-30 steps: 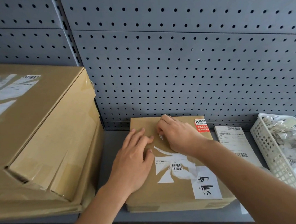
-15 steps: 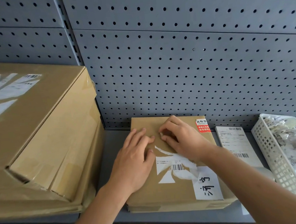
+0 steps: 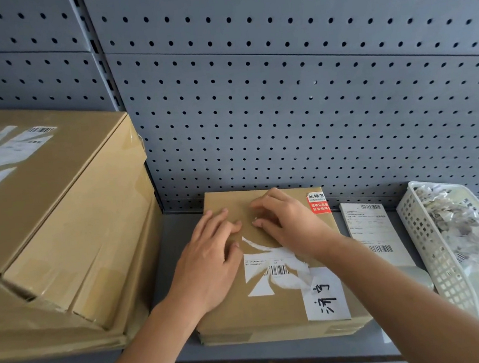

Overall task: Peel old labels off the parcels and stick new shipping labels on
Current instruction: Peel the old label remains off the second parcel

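Observation:
A flat brown parcel (image 3: 274, 309) lies on the grey shelf. On its top is a torn white old label (image 3: 273, 268) with a barcode, a white handwritten sticker (image 3: 325, 296) and a red sticker (image 3: 318, 203). My left hand (image 3: 210, 260) presses flat on the parcel's left side, fingers straight. My right hand (image 3: 289, 223) rests on the far half, fingers curled, with thumb and fingertips pinching a tiny white label scrap (image 3: 255, 218) against the cardboard. A new shipping label sheet (image 3: 375, 232) lies on the shelf just right of the parcel.
Large stacked cardboard boxes (image 3: 61, 227) with torn labels fill the left of the shelf. A white plastic basket (image 3: 432, 250) holding several peeled label scraps stands at the right. A grey pegboard wall (image 3: 283, 104) closes the back.
My right hand has dropped lower onto the parcel top and its fingers have spread around the small scrap. My left hand stays pressed where it was.

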Available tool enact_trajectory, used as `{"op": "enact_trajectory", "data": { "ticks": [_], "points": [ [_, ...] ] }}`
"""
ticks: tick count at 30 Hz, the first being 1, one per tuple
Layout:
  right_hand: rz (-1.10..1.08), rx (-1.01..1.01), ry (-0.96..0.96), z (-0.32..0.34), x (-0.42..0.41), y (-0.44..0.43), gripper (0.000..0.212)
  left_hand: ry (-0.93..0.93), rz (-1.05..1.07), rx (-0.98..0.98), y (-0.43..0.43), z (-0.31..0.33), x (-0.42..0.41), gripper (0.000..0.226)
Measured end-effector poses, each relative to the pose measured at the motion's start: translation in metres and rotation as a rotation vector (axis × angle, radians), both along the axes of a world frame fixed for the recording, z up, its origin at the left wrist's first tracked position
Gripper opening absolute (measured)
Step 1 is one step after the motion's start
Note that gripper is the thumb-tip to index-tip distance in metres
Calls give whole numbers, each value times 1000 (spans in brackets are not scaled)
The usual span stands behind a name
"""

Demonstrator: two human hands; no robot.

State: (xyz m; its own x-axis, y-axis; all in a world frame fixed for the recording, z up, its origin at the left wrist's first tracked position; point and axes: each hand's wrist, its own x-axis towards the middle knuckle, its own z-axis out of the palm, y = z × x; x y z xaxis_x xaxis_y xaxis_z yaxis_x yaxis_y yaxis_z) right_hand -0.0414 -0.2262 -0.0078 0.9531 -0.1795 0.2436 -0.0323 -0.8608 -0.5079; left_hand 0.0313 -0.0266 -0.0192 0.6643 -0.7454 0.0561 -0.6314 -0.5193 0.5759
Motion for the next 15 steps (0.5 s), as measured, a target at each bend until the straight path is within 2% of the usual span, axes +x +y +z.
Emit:
{"op": "enact_trajectory", "data": {
  "ticks": [4, 8, 15],
  "points": [
    [-2, -20, -5, -1, 5, 3, 7, -3, 0, -1, -1, 0, 0, 35],
    [-14, -14, -20, 0, 0, 5, 10, -4, 4, -3, 0, 0, 0, 36],
    [-164, 267, -74, 17, -25, -3, 9, -10, -9, -25, 1, -5, 2, 37]
  ]
}}
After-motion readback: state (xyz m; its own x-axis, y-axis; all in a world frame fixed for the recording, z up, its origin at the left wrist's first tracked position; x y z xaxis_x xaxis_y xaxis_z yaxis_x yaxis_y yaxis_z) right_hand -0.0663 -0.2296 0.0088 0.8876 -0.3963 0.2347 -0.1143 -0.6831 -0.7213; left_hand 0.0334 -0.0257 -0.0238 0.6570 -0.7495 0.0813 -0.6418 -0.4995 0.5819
